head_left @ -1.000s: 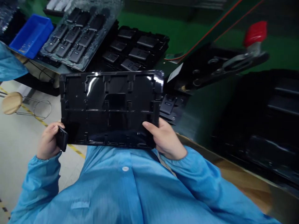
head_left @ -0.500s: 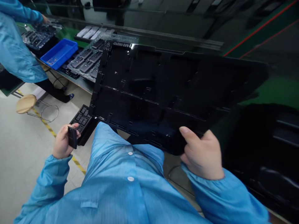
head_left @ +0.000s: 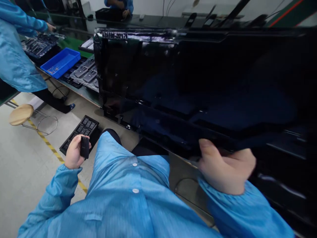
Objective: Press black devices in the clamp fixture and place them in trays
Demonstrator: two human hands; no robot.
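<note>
My right hand (head_left: pixel 226 170) grips the near edge of a large glossy black plastic tray (head_left: pixel 173 86), which is lifted up and fills most of the view; its moulded pockets look empty. My left hand (head_left: pixel 75 153) is closed round a small black rectangular part (head_left: pixel 85 147), held low at my left side, apart from the tray. Below that hand a black tray of small parts (head_left: pixel 81 127) lies on the floor.
A blue bin (head_left: pixel 60 62) and clear-covered trays of dark parts (head_left: pixel 85 74) sit on the bench at the left. A person in a blue coat (head_left: pixel 15 56) works at that bench. A wooden stool (head_left: pixel 21 114) stands on the floor by a yellow line.
The black tray has swung up and to the right, closer to the camera, carried by my right hand alone. My left hand, with the small part, stayed low at the left.
</note>
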